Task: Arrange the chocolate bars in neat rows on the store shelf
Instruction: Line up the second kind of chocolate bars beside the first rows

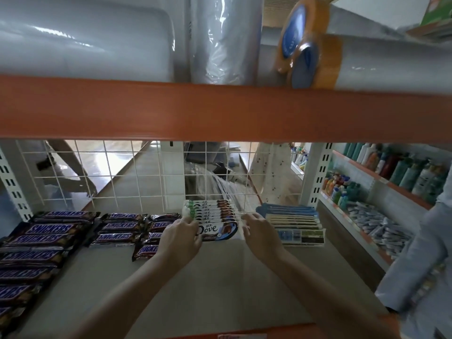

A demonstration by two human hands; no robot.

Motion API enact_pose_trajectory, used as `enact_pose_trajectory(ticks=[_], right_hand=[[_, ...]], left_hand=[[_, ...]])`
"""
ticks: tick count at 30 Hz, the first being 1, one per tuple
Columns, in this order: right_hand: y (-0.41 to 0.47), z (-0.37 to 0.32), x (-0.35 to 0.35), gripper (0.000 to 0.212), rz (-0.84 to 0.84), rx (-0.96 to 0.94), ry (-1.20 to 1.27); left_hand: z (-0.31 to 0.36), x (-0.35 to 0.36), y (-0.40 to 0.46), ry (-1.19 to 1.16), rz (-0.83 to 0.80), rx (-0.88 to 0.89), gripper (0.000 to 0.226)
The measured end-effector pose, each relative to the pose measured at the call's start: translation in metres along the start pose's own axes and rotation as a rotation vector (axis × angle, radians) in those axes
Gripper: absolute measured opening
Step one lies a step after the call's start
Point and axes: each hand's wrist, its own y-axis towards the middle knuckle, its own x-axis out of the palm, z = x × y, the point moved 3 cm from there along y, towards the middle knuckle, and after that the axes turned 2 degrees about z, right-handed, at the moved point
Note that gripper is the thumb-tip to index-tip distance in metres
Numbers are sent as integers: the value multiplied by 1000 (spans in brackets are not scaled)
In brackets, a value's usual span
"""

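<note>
**Both hands at the ends of the Dove row**

The left hand point(182, 232) and right hand point(256, 231) reach in over the shelf point(220, 277) and meet the row of Dove bars point(212, 216) from either side. The left hand's fingers curl round the left end of the front Dove bar point(219, 231), covering the start of its logo. The right hand's fingers bend against the right end of the same bar; whether they pinch the wrapper or only press on it is hard to tell, since the fingertips are blurred. The front bar lies face up with its label toward the camera, and the others stand packed on edge behind it, running back to the white wire grid point(122, 177) at the rear of the shelf.

To the left, Snickers bars point(49, 238) lie flat in several columns, labels upside down to the viewer; the columns nearest the left hand are shorter and less even, one bar point(144, 252) sitting askew just beside the left wrist. To the right of the Dove row, close by the right hand, stands a row of blue-and-white packets point(293, 221). An orange beam point(220, 111) crosses above, with plastic-wrapped rolls point(220, 37) and rolls of tape point(305, 45) on the shelf over it. Bottles point(396, 165) fill neighbouring shelves at far right.
</note>
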Motion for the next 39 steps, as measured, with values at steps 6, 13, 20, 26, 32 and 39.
enact_pose_trajectory(ticks=[6,13,20,26,32,39], right_hand=[[-22,5,-19,36,27,-13,-101],[-54,43,-48,46,63,62,-189],[-89,79,-86,51,-72,204,-202],[-101,104,-98,53,-86,252,-256],[-92,104,-99,48,-82,195,-245],[-71,98,-92,42,-56,82,-234]], left_hand=[[46,4,-4,-56,28,114,27],[105,26,-4,-49,-103,268,44],[152,36,-9,-114,-147,317,48],[177,38,-12,-109,-138,339,46],[176,38,-8,-110,-139,334,42],[165,29,-3,-119,-117,316,42]])
